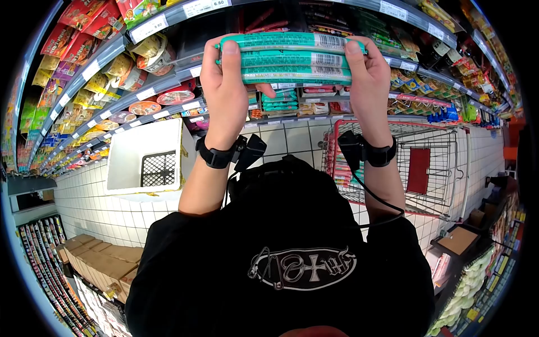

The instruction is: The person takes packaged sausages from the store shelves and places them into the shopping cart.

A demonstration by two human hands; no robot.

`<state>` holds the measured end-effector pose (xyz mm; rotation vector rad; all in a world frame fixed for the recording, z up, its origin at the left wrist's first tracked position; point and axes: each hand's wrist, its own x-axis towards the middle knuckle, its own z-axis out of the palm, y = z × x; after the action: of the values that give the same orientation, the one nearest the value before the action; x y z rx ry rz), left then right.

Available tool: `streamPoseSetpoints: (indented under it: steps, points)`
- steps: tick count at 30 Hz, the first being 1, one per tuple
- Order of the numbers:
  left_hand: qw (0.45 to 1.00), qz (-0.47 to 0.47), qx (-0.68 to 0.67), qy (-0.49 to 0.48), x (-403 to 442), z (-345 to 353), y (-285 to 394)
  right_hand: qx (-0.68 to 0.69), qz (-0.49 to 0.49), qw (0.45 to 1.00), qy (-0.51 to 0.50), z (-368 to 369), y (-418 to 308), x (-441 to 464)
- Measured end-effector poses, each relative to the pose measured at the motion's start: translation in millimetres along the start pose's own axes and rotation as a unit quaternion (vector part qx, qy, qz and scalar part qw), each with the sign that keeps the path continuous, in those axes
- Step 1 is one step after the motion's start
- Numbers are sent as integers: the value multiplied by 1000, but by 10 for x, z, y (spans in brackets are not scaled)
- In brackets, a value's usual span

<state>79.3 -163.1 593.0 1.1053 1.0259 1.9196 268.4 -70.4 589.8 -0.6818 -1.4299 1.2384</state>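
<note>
Several long green packets point(297, 58) with barcodes at their right ends lie stacked side by side between my hands, in front of the shelves. My left hand point(227, 84) is closed round their left ends, thumb on top. Round the right ends my right hand point(368, 76) is closed as well, its thumb near the barcodes. Both wrists wear black straps with small devices. Behind and below the held packets, similar green packets point(279, 100) sit on a lower shelf. More green packets point(387, 40) lie on the shelf at the upper right.
A white box point(119, 160) with a black grid bottom stands on the floor at left. A red-framed shopping cart point(443, 168) holding packets is at right. Shelf edges point(92, 70) curve around the front. Cardboard boxes point(104, 258) lie at the lower left.
</note>
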Motion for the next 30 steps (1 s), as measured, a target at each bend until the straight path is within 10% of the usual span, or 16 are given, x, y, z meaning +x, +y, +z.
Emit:
streamPoseSetpoints:
  steps: [30]
  points:
    - [989, 22, 106, 105, 199, -41, -17, 10, 19, 999, -37, 240, -59, 293]
